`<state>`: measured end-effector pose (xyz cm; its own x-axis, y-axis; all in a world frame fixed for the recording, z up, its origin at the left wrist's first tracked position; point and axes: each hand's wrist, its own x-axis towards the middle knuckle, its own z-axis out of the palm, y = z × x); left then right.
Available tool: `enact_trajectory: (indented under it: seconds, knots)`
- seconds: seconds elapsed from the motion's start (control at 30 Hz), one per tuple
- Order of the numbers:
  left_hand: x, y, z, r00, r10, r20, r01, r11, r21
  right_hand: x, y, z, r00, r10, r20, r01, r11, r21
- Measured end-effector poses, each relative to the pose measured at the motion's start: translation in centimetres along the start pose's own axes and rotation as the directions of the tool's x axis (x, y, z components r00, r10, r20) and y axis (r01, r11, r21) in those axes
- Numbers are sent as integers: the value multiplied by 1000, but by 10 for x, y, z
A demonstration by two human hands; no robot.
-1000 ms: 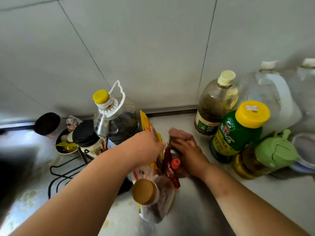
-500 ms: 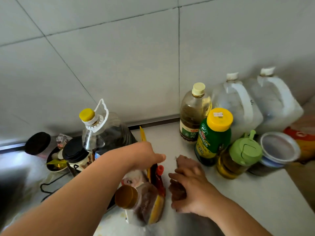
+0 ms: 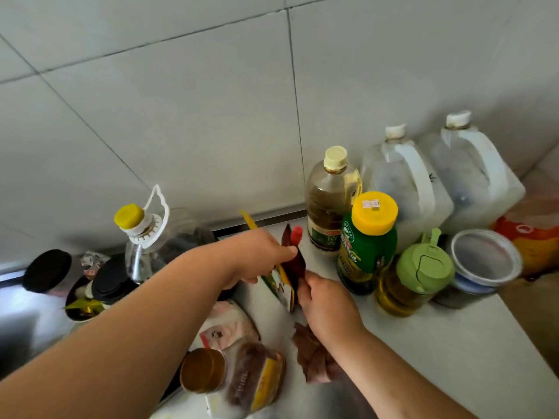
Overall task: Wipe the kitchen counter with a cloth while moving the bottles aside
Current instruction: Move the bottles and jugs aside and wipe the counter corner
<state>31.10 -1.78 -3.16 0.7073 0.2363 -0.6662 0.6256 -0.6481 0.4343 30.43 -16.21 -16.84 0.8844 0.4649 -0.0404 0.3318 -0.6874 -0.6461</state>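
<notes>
Head view: left hand [image 3: 257, 261] pinches sauce packets [image 3: 292, 264] above the counter [image 3: 438, 358]; right hand [image 3: 326, 306] curls at their lower edge, grasp unclear. The cloth [image 3: 311, 355] lies under the right wrist. Packets are best parked clear of the bottles [image 3: 367, 243] before wiping.

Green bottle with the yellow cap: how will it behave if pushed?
The green bottle is tall, narrow, so a high push likely tips it. Looks plastic, probably not fragile. The green-lidded oil jar crowds it; may get shoved.
</notes>
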Motion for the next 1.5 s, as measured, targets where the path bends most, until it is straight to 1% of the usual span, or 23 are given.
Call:
enact_trajectory:
  seconds: [0.1, 0.17, 0.2, 0.27, 0.3, 0.33, 0.37, 0.43, 0.47, 0.5, 0.53, 0.57, 0.67, 0.87, 0.97, 1.03, 1.07, 1.13, 1.23, 1.3, 1.4, 1.47, 1.5]
  knots:
    - [13, 16, -8, 997, 71, -38, -71, 997, -4, 25, -3, 3, 996, 81, -48, -81, 997, 16]
    - [23, 25, -11, 991, 109, -82, -105, 993, 62, 41, -5, 5, 991, 81, -102, -81, 997, 11]
    - [29, 28, -12, 987, 124, -101, -114, 988, 106, 48, -6, 4, 992, 88, -93, -85, 996, 38]
    - [38, 30, -12, 981, 152, -122, -131, 978, 161, 54, -9, 5, 990, 143, 19, -144, 965, 220]
    - [42, 28, -11, 979, 160, -127, -142, 979, 143, 53, -11, 5, 979, 184, 82, -201, 927, 318]
    - [46, 27, -11, 977, 165, -134, -153, 984, 96, 50, -13, 8, 963, 239, 125, -269, 898, 348]
    - [49, 26, -11, 975, 169, -143, -165, 985, 42, 48, -11, 12, 937, 314, 152, -346, 888, 303]
    - [53, 24, -11, 970, 189, -155, -196, 980, -26, 42, -11, 19, 858, 473, 198, -501, 855, 129]
    - [55, 23, -12, 967, 200, -155, -209, 977, -46, 42, -12, 22, 825, 518, 227, -555, 819, 144]
    - [55, 22, -13, 966, 208, -155, -221, 973, -68, 43, -14, 24, 808, 523, 270, -584, 770, 257]
    - [54, 21, -14, 964, 216, -155, -232, 968, -96, 45, -18, 24, 802, 508, 313, -597, 697, 399]
    - [53, 21, -15, 963, 223, -152, -243, 961, -131, 48, -22, 24, 805, 494, 329, -593, 641, 488]
    - [46, 22, -19, 957, 246, -156, -274, 942, -194, 59, -29, 22, 819, 497, 287, -571, 655, 495]
    - [12, 26, -39, 926, 294, -235, -322, 942, -93, 50, -26, 26, 844, 464, 270, -535, 693, 483]
    - [-12, 21, -56, 856, 333, -396, -334, 940, 68, 39, -21, 32, 826, 508, 244, -560, 688, 461]
    - [-30, 16, -69, 791, 347, -503, -338, 934, 112, 34, -16, 38, 820, 496, 285, -572, 718, 396]
    - [-37, 13, -74, 757, 349, -552, -342, 932, 119, 33, -13, 40, 805, 501, 317, -592, 706, 388]
    - [-52, 3, -84, 677, 348, -648, -338, 930, 147, 34, -17, 42, 783, 520, 341, -622, 636, 457]
    - [-66, -17, -92, 579, 326, -747, -282, 940, 192, 32, -27, 40, 791, 509, 339, -611, 624, 487]
    - [-71, -33, -94, 561, 289, -776, -206, 956, 207, 28, -35, 36, 800, 478, 362, -600, 616, 510]
    - [-68, -55, -92, 607, 117, -786, -77, 993, 88, 24, -39, 35, 801, 460, 383, -598, 614, 515]
    - [-64, -66, -89, 668, -68, -741, -46, 990, -131, 23, -42, 35, 807, 450, 383, -591, 617, 520]
    - [-62, -72, -87, 708, -144, -691, -53, 965, -256, 22, -42, 35, 806, 449, 387, -592, 613, 523]
